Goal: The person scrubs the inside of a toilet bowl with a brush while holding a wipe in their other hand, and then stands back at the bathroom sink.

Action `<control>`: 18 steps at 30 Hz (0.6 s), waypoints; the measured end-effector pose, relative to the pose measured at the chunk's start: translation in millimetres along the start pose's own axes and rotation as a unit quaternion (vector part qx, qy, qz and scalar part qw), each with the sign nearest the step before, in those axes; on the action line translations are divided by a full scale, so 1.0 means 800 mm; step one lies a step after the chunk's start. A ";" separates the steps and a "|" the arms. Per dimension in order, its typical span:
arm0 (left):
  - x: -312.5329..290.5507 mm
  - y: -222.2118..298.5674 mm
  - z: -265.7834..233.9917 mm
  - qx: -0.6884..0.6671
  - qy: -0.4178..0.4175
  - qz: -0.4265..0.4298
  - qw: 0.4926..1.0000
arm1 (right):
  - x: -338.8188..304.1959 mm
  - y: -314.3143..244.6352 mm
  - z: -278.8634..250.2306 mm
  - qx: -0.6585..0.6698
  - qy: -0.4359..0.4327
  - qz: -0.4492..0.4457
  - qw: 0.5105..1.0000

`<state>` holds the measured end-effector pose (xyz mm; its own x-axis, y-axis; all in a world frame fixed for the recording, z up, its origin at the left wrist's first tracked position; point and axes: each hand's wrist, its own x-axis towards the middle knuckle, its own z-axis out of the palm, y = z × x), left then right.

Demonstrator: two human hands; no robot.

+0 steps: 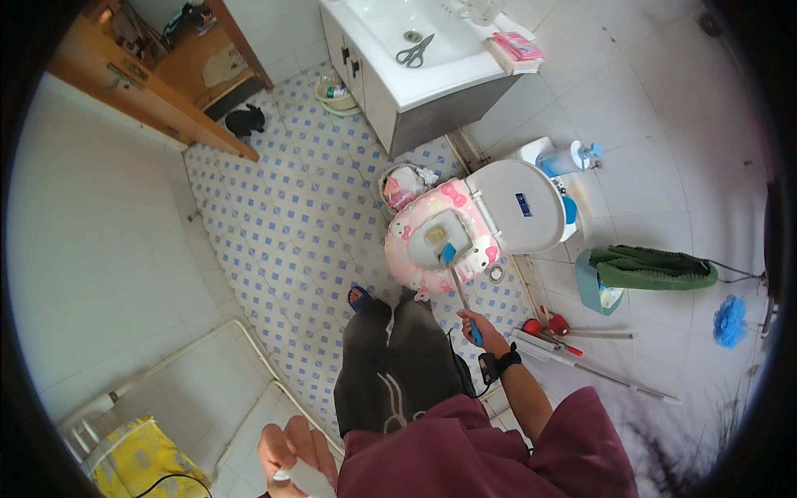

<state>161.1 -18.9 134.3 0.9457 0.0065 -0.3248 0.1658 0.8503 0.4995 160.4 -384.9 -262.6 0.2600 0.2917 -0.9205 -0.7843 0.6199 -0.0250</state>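
My right hand point(490, 336) is closed round the blue handle of a toilet brush point(462, 290) with a metal shaft. The brush's blue head is inside the toilet bowl point(432, 254), close to its right side. A pink padded seat cover point(397, 264) with cartoon figures lies round the bowl, and the toilet lid point(503, 199) is raised. Near the lower edge, my left hand point(286, 448) is closed on a white object point(309, 480), cut off by the frame; its kind is unclear.
Beside the toilet stands a waste bin point(383, 189) with crumpled paper. Scissors point(415, 53) lie in the sink point(452, 75). A blue-topped bottle point(566, 159) is behind the lid. Long-handled tools point(598, 372) lean at the right wall. A black animal point(246, 121) is by the open door point(158, 91).
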 end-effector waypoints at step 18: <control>-0.038 -0.121 0.061 0.185 0.083 0.054 0.978 | -0.010 -0.052 -0.092 -0.146 -0.009 -0.005 0.989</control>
<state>129.6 -126.8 135.2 0.9103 0.1973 -0.3639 0.1857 0.5911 0.7849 149.6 -466.3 -282.8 0.2760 0.3011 -0.9128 -0.9103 0.3867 -0.1477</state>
